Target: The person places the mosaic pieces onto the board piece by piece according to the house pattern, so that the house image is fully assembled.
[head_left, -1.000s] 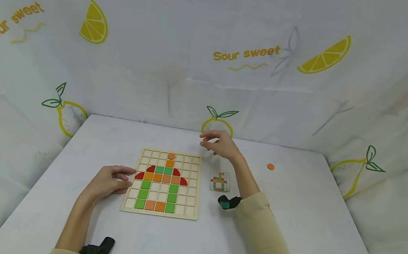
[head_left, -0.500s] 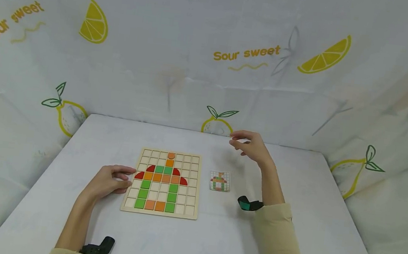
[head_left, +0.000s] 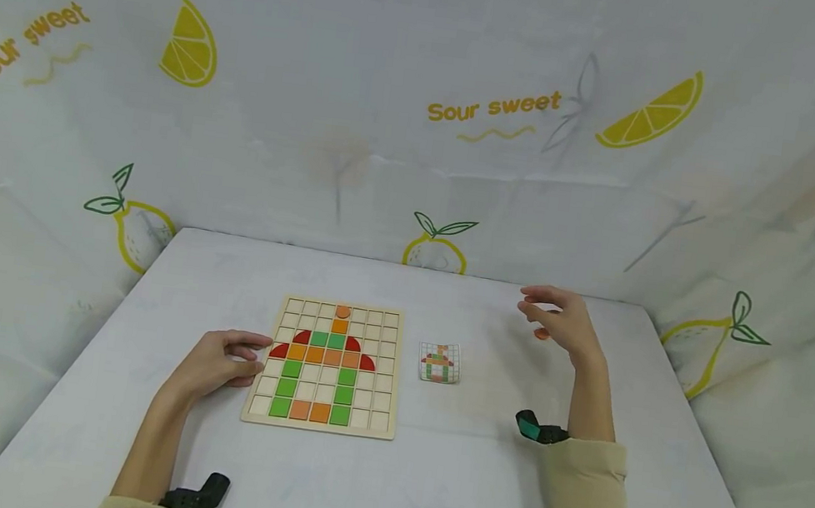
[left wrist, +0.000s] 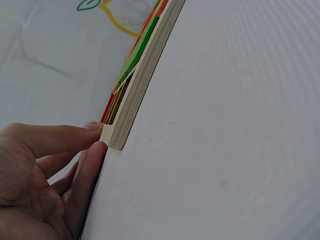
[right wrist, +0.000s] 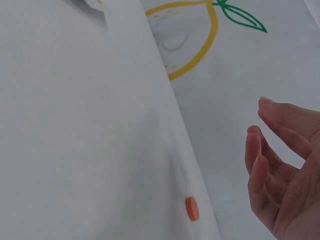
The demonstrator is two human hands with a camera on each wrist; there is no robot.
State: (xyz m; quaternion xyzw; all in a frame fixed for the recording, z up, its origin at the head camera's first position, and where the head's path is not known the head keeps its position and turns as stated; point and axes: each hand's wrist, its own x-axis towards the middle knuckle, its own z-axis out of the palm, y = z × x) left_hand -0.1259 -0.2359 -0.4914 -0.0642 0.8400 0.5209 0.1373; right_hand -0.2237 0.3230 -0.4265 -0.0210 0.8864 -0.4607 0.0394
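Note:
My left hand (head_left: 215, 366) rests beside the wooden grid board (head_left: 376, 422), its relaxed fingertips right at the board's left edge. In the left wrist view, the thumb and a finger lie at the corner of the board (left wrist: 131, 115). Green, orange and red flat pieces fill some of its squares, with an orange disc (head_left: 344, 312) in the top row. On the right, my right hand (head_left: 562, 318) hovers with loosely bent fingers and nothing between them. Just under it, an orange disc (head_left: 541, 334) lies on the table; the right wrist view shows this disc (right wrist: 192, 208) apart from the fingers.
A small pattern card (head_left: 439, 362) lies right of the board, printed with a similar coloured figure. The white table (head_left: 470, 496) ends at the back against a hanging white cloth (head_left: 267, 163) with lemon prints. Each wrist carries a black camera mount (head_left: 197, 494).
My right hand has swept right from behind the card to above the loose orange disc. My left hand, the board and the card stay in place.

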